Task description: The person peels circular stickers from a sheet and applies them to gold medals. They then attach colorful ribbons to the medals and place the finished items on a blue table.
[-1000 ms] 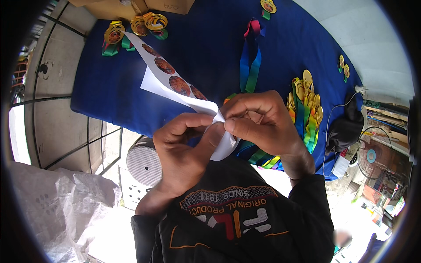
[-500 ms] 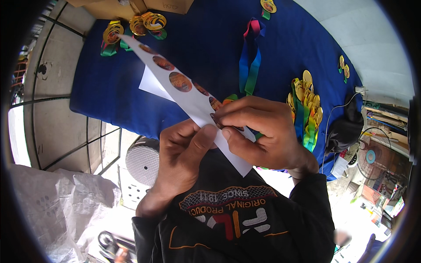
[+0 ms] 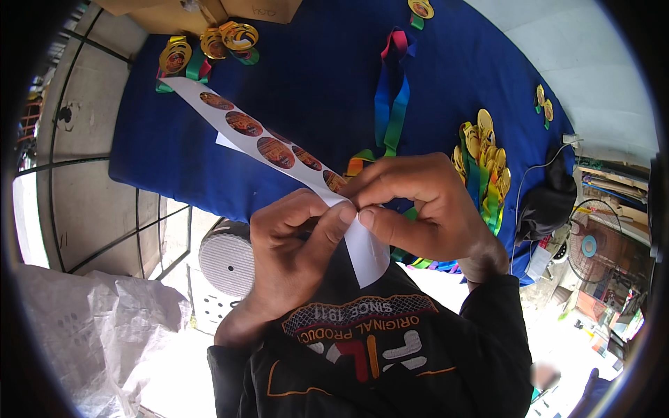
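Observation:
A white sheet of round stickers (image 3: 300,175) is stretched between my hands, slanting up to the far left. Its orange-brown printed circles (image 3: 276,152) face up, and the near end bends downward. My left hand (image 3: 286,244) pinches the sheet's edge between thumb and fingers. Close beside it, thumb and fingertips nearly touching my left thumb, my right hand (image 3: 425,209) pinches the sheet as well. Whether a sticker is lifting between the right fingertips is hidden. Beyond the hands lies a ribbon (image 3: 394,90) going from pink through blue to green.
A blue cloth (image 3: 313,76) covers the table. Gold medals (image 3: 239,36) lie at the far left near a cardboard box (image 3: 261,10). A medal pile (image 3: 488,153) with ribbons sits right. A white round-topped stool (image 3: 226,261) stands left, a fan (image 3: 592,244) right.
The sheet has tilted flatter, its far end swinging left and down so more of the circles show. Its near end now folds downward. Both hands keep their pinch, nearly in place.

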Tool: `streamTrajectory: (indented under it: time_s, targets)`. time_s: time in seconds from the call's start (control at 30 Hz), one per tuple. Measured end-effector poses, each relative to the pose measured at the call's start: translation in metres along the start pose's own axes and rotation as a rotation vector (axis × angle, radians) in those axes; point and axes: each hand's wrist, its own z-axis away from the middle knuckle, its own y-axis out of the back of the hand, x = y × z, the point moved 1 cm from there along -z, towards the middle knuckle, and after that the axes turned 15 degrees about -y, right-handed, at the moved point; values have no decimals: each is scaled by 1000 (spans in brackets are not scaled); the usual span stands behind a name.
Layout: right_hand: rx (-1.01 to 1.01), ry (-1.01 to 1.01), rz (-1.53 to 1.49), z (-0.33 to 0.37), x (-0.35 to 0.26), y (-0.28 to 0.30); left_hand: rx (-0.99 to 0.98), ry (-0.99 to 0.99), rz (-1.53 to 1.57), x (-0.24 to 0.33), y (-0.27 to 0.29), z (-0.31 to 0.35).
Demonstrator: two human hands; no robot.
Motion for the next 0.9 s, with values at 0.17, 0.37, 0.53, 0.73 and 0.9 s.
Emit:
streamTrajectory:
  time_s: [0.17, 0.37, 0.53, 0.73, 0.9]
  targets:
    - [-48, -50, -133, -2, 8, 0, 18, 29, 16, 0, -1, 0]
    - [-25, -59, -101, -1, 9, 2, 73, 104, 218, 4, -5, 2]
    - [-56, -77, -77, 2, 6, 7, 32, 107, 85, 3, -6, 2]
    - [-122, -117, -182, 1, 10, 10, -23, -6, -33, 2, -6, 1]
    - [-209, -143, -298, -1, 14, 12, -23, -3, 17, 3, -4, 2]
